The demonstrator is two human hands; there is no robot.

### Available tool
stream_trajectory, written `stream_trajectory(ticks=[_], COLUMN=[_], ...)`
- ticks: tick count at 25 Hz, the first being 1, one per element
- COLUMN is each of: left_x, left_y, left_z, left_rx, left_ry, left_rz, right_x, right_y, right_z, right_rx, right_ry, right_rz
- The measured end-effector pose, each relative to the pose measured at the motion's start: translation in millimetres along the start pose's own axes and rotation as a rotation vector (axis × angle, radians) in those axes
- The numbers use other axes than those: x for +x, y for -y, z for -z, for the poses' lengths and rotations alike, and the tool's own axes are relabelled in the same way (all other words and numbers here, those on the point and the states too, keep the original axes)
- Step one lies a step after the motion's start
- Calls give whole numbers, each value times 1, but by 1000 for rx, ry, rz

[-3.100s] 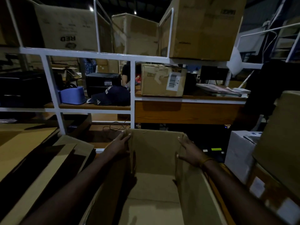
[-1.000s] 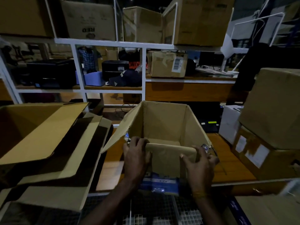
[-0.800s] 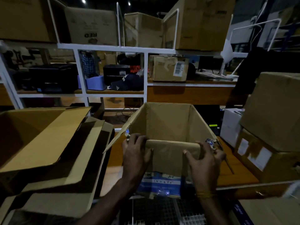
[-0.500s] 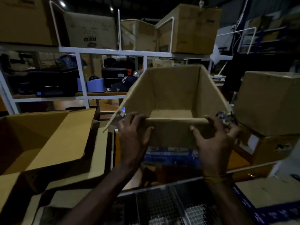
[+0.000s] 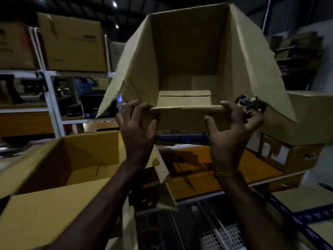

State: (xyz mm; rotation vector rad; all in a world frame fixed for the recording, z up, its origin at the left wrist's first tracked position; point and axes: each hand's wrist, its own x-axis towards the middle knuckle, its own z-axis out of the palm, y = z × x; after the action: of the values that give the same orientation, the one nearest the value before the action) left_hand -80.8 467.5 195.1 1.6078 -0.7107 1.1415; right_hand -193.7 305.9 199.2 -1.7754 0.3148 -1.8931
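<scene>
You've got the box (image 5: 189, 51) up in the air in front of your face, clear of the worktop (image 5: 194, 170), open top tipped toward you. It's plain brown cardboard and empty, with the seam of the bottom flaps showing inside. The two side flaps splay outward, the left one's ragged at its lower edge, and there's a crumpled scrap of blue-printed tape (image 5: 250, 104) at the right corner. A blue strip (image 5: 182, 137) runs along the bottom of the near side.

Both hands grip the near flap (image 5: 185, 116), which is folded down. Your left hand (image 5: 137, 127) has its fingers (image 5: 142, 106) curled over the top of the fold with the thumb pressed on the outside, and the right hand (image 5: 228, 134) does the same at the other end.

Honestly, I'd say that's a slightly sketchy hold. All the weight hangs off one folded flap, so the far end will probably want to droop or swing. I'd slide one palm under the base before you go anywhere with it.

Mind those side flaps too. The right one is close to the stacked boxes (image 5: 306, 120), the left one is out toward the white shelf rack (image 5: 52, 91), and the open yellow box (image 5: 81, 159) sits just below on your left.
</scene>
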Motion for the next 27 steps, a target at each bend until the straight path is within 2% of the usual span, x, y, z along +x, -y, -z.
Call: stream_trajectory(ticks=[7, 14, 21, 24, 27], left_x=[19, 26, -1, -4, 11], left_y=[55, 116, 146, 150, 149], left_z=[117, 214, 253, 258, 268], left_rx=[206, 433, 499, 491, 506], left_ry=[-97, -121, -53, -53, -63], left_rz=[11, -18, 105, 185, 184], right_x=[-44, -104, -162, -159, -148], right_y=[83, 141, 155, 164, 179], right_z=[-77, -143, -171, -176, -182], right_rx=[216, 377, 359, 356, 357], right_ry=[160, 321, 430, 515, 547], right_rz=[-17, -53, -123, -145, -162])
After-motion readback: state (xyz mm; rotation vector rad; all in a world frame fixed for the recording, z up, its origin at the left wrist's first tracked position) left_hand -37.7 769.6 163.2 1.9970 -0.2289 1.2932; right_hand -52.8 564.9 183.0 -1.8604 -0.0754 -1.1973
